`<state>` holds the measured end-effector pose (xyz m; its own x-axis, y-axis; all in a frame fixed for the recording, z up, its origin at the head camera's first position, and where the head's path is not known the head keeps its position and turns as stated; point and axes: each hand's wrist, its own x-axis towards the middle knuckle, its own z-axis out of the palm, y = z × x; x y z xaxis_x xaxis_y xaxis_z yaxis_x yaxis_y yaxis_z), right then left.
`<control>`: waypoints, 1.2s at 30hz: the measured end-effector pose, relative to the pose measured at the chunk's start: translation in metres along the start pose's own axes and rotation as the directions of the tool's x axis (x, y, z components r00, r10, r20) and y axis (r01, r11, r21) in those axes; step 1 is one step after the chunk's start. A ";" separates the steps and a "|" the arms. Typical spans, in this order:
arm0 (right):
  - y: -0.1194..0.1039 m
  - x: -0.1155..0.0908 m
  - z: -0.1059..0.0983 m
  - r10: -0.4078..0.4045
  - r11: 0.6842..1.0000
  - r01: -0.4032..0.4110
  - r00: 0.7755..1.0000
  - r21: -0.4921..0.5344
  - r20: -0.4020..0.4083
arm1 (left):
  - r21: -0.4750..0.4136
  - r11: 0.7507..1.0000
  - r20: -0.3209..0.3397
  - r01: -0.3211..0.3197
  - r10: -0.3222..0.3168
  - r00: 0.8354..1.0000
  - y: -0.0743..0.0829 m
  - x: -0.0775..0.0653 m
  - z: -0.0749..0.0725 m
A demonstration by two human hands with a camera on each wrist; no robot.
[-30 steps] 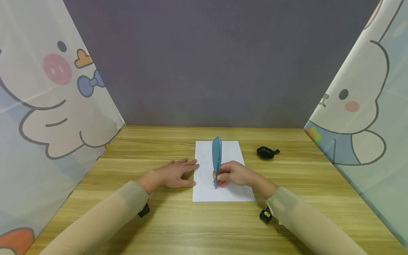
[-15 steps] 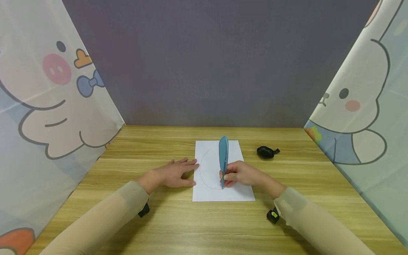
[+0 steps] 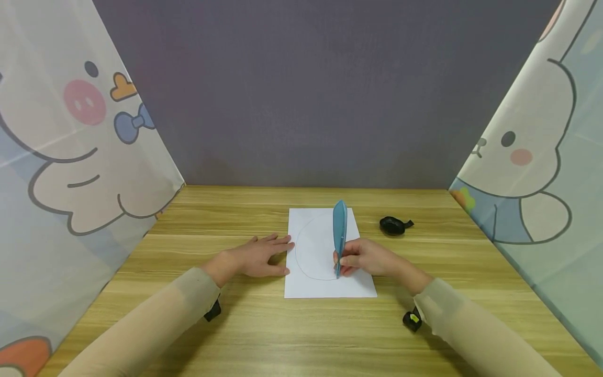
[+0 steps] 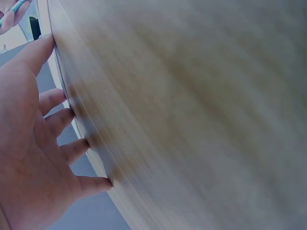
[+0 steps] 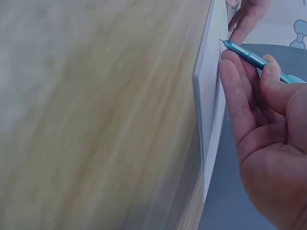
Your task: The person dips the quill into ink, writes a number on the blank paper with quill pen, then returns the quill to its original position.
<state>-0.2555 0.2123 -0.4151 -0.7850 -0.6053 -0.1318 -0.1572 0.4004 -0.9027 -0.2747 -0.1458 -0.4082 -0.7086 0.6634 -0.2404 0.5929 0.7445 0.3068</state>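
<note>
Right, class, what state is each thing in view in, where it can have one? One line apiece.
Blue pen: tip down, pinched by the right hand.
Drawn line: an open curve, as far as visible.
White paper: flat on the table.
Left hand: spread, touching the paper's left edge.
Black object: lying on the table, apart from the paper.

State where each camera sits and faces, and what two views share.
Head: on the head, facing forward and down at table, paper, pen; left hand, right hand, sleeves show.
Left wrist: on that wrist, facing left hand and table; right hand partly shows.
Right wrist: on that wrist, facing right hand and table; left hand partly shows.
Both wrist views share the pen.
</note>
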 end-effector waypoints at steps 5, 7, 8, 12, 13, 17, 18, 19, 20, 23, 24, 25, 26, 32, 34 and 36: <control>0.003 -0.004 -0.005 0.009 1.000 -0.009 1.000 0.009 -0.009 | 0.003 1.000 -0.010 -0.008 0.008 1.000 0.001 -0.001 0.000; 0.005 -0.005 -0.006 0.008 1.000 -0.007 1.000 0.012 -0.012 | 0.003 1.000 -0.010 -0.007 0.008 1.000 0.001 -0.001 -0.001; 0.006 -0.006 -0.007 0.006 1.000 -0.006 1.000 0.013 -0.015 | 0.004 1.000 -0.010 -0.007 0.007 1.000 0.001 -0.001 0.000; 0.008 -0.010 -0.011 -0.004 1.000 0.004 1.000 0.009 -0.025 | 0.006 1.000 -0.007 -0.007 0.007 1.000 0.001 -0.001 0.000; 0.008 -0.010 -0.011 -0.005 1.000 0.005 1.000 0.007 -0.029 | 0.007 1.000 -0.005 -0.006 0.006 1.000 0.001 -0.002 0.000; 0.008 -0.013 -0.015 0.002 1.000 -0.003 0.999 -0.005 -0.044 | 0.004 1.000 -0.005 -0.002 0.002 1.000 0.000 -0.002 0.000; 0.008 -0.014 -0.016 0.002 1.000 -0.002 0.999 -0.007 -0.047 | 0.001 1.000 -0.008 -0.003 0.003 1.000 0.000 -0.002 0.000; 0.008 -0.015 -0.018 0.002 1.000 -0.002 0.999 -0.007 -0.049 | 0.000 1.000 -0.009 -0.004 0.004 1.000 0.000 -0.002 0.000; 0.009 -0.016 -0.019 0.007 1.000 -0.008 0.999 -0.007 -0.053 | -0.001 1.000 -0.009 -0.004 0.004 1.000 0.000 -0.002 0.000; 0.011 -0.017 -0.024 0.011 1.000 -0.012 0.998 0.000 -0.065 | -0.002 1.000 -0.006 -0.007 0.007 1.000 0.000 -0.001 0.000; 0.012 -0.017 -0.026 0.010 1.000 -0.010 0.998 0.002 -0.066 | -0.002 1.000 -0.006 -0.008 0.008 1.000 0.000 0.000 0.000; 0.013 -0.018 -0.027 0.014 1.000 -0.013 0.997 0.004 -0.071 | 0.001 1.000 -0.006 -0.008 0.008 1.000 -0.001 0.000 0.000; 0.014 -0.017 -0.028 0.019 1.000 -0.018 0.997 0.005 -0.077 | 0.002 1.000 -0.006 -0.007 0.007 1.000 0.000 0.000 0.000; 0.017 -0.018 -0.034 0.034 0.999 -0.033 0.995 0.016 -0.095 | 0.002 1.000 -0.005 -0.003 0.003 1.000 0.001 0.000 -0.001; 0.017 -0.018 -0.035 0.037 0.999 -0.035 0.995 0.023 -0.095 | 0.003 1.000 -0.003 -0.003 0.003 1.000 0.001 0.000 -0.001; 0.017 -0.018 -0.035 0.045 0.999 -0.043 0.994 0.027 -0.102 | 0.005 1.000 0.001 -0.002 0.002 1.000 0.001 0.000 -0.001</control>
<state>-0.2653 0.2538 -0.4135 -0.8481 -0.5135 -0.1304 -0.1073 0.4074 -0.9069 -0.2742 -0.1454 -0.4070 -0.7073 0.6648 -0.2403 0.5961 0.7437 0.3028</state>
